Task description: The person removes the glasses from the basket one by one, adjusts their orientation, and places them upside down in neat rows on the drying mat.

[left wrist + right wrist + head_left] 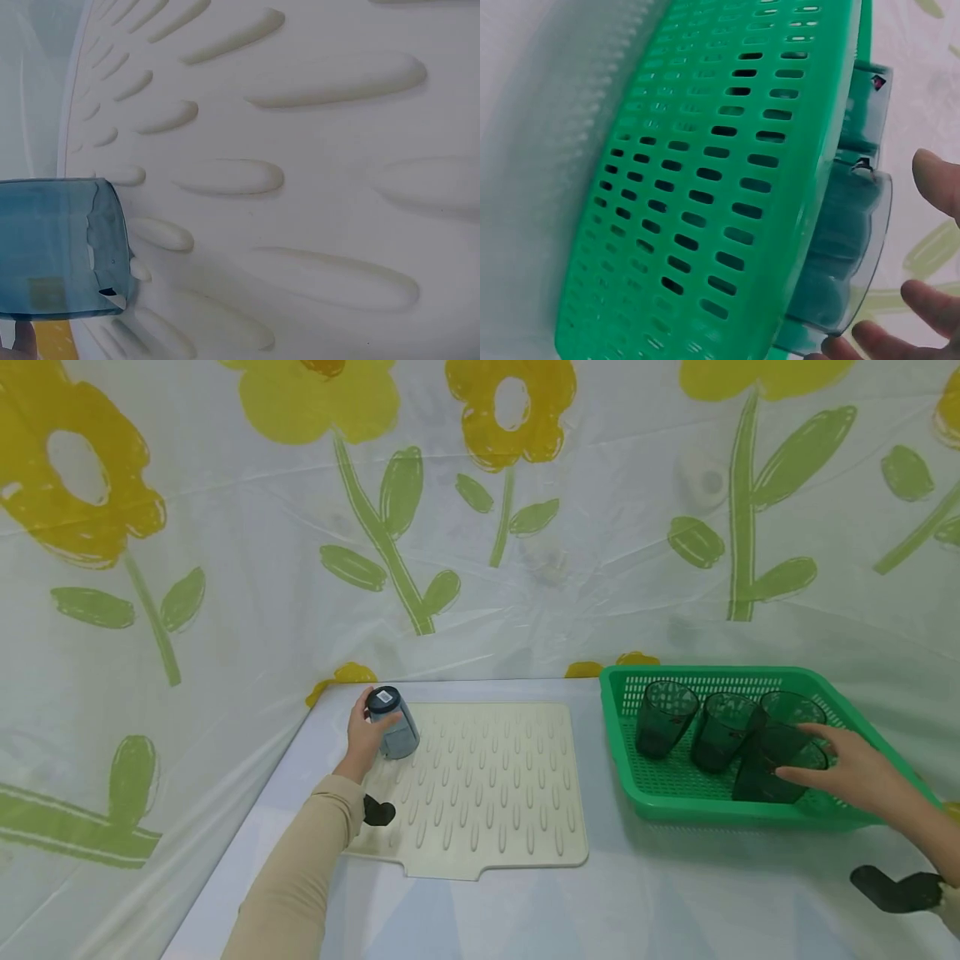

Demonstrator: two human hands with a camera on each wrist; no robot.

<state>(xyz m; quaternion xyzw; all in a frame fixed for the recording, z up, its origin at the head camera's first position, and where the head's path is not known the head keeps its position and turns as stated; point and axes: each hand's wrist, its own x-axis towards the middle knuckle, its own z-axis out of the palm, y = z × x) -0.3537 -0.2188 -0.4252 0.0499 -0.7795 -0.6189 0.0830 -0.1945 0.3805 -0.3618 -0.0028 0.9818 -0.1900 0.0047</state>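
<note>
My left hand (362, 742) grips a tinted drinking glass (399, 739) around its side at the far left corner of the cream draining mat (480, 793). The glass is upside down, with a white sticker on its dark base. In the left wrist view its rim end (112, 240) is close to the mat's ridges; contact is unclear. My right hand (858, 768) reaches over the green basket (645, 806), thumb and fingers spread around a front glass (765, 777). In the right wrist view, gaps show between the fingers (930, 304) and that glass (840, 255).
Other dark-tinted glasses stand in the basket, among them one at the left (662, 727) and one beside it (718, 735). A flower-printed sheet (570, 610) hangs behind the white table (525, 914). The basket's wall (705, 187) is perforated.
</note>
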